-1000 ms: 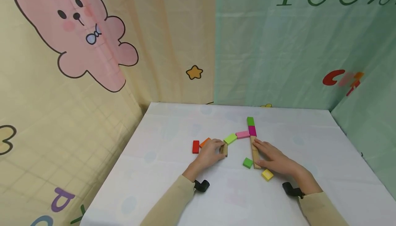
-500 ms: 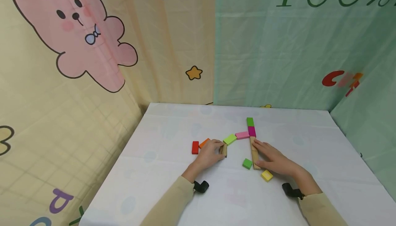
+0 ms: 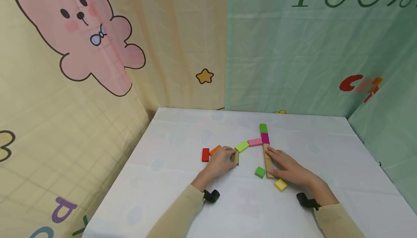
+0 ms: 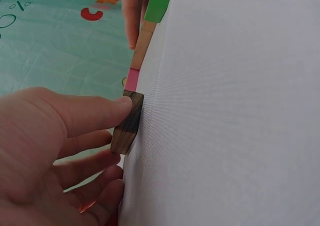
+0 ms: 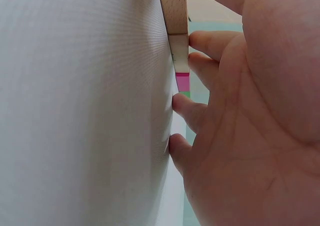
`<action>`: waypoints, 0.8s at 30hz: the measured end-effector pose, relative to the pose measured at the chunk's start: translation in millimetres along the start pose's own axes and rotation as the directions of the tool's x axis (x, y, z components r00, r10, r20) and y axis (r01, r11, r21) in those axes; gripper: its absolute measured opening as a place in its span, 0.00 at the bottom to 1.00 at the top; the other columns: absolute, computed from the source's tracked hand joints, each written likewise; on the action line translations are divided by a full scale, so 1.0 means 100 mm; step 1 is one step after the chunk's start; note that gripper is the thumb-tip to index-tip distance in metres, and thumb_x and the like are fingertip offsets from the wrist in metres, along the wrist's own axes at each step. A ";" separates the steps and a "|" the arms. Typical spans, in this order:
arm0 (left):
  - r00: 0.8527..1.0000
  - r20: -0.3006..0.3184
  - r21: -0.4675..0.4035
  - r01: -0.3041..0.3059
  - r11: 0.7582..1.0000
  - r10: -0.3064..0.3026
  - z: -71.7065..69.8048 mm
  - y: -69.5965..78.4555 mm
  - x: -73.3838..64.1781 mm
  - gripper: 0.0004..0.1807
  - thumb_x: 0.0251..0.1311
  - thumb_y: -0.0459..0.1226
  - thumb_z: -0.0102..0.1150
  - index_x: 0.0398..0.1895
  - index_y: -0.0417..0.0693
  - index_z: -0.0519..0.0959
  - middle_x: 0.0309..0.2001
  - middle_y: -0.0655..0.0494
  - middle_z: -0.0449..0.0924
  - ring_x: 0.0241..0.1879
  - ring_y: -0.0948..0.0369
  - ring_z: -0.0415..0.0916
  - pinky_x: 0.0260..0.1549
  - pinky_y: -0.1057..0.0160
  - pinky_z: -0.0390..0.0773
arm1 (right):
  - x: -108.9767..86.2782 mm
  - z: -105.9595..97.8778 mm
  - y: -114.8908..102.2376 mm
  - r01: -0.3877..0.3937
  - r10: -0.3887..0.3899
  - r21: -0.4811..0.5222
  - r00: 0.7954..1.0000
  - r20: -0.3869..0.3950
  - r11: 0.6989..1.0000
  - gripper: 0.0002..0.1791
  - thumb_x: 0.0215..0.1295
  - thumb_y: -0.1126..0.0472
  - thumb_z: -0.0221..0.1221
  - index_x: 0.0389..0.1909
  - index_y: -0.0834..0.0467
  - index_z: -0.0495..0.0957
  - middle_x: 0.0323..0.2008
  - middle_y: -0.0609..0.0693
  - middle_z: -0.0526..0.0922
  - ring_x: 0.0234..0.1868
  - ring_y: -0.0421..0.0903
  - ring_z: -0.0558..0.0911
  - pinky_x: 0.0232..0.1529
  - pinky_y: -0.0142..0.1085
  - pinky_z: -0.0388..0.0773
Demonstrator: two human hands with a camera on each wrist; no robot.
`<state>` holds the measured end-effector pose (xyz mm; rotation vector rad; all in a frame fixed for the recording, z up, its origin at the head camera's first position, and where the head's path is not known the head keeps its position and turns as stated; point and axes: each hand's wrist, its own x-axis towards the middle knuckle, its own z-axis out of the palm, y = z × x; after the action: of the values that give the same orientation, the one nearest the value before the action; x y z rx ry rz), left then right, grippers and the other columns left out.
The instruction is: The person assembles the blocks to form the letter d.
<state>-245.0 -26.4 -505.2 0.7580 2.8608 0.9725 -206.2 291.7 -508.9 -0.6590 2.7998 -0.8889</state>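
Note:
My left hand [image 3: 219, 161] pinches a dark brown wooden block [image 4: 131, 113] between thumb and fingers, down at the tabletop. One end of this block meets a lime block [image 3: 242, 146], which leads to a pink block [image 3: 255, 142]. My right hand [image 3: 291, 167] rests along the right side of a straight row of pale wooden blocks [image 3: 268, 160], its fingers extended and their tips touching the wood [image 5: 175, 16]. A magenta block [image 3: 265, 138] and a green block [image 3: 263, 128] continue that row at its far end. The left hand partly hides an orange block [image 3: 215, 149].
A red block [image 3: 205, 154] lies left of the left hand. Between the hands sits a loose green block [image 3: 260, 172], and a yellow block [image 3: 281, 185] lies below the right hand. The white table [image 3: 182, 129] backs onto printed curtains [image 3: 277, 50].

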 end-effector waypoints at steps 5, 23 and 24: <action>1.000 0.000 -0.045 0.015 0.999 -0.015 -0.02 0.02 0.00 0.26 0.59 0.40 0.72 0.62 0.45 0.80 0.59 0.52 0.76 0.56 0.57 0.74 0.54 0.62 0.77 | 0.00 0.00 0.00 0.003 -0.003 -0.002 1.000 0.001 1.000 0.46 0.68 0.40 0.61 0.80 0.54 0.54 0.79 0.57 0.51 0.76 0.69 0.48 0.65 0.72 0.49; 1.000 0.006 -0.173 0.002 0.985 -0.001 -0.37 0.09 0.05 0.28 0.61 0.42 0.70 0.65 0.50 0.78 0.61 0.55 0.76 0.57 0.50 0.75 0.52 0.56 0.78 | 0.01 -0.04 0.01 -0.003 0.003 -0.001 1.000 0.011 1.000 0.47 0.68 0.39 0.60 0.80 0.54 0.53 0.79 0.56 0.50 0.76 0.68 0.47 0.66 0.71 0.48; 1.000 0.004 -0.175 -0.007 0.985 0.008 -0.39 0.08 0.04 0.28 0.61 0.41 0.70 0.65 0.50 0.78 0.61 0.55 0.76 0.57 0.49 0.75 0.52 0.55 0.78 | 0.00 -0.03 0.01 -0.003 0.003 0.000 1.000 0.012 1.000 0.47 0.68 0.39 0.60 0.80 0.54 0.53 0.79 0.56 0.50 0.76 0.68 0.47 0.66 0.71 0.48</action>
<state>-252.3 -41.5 -468.7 0.7544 2.7234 1.2016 -207.9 294.1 -506.8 -0.6578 2.7898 -0.8817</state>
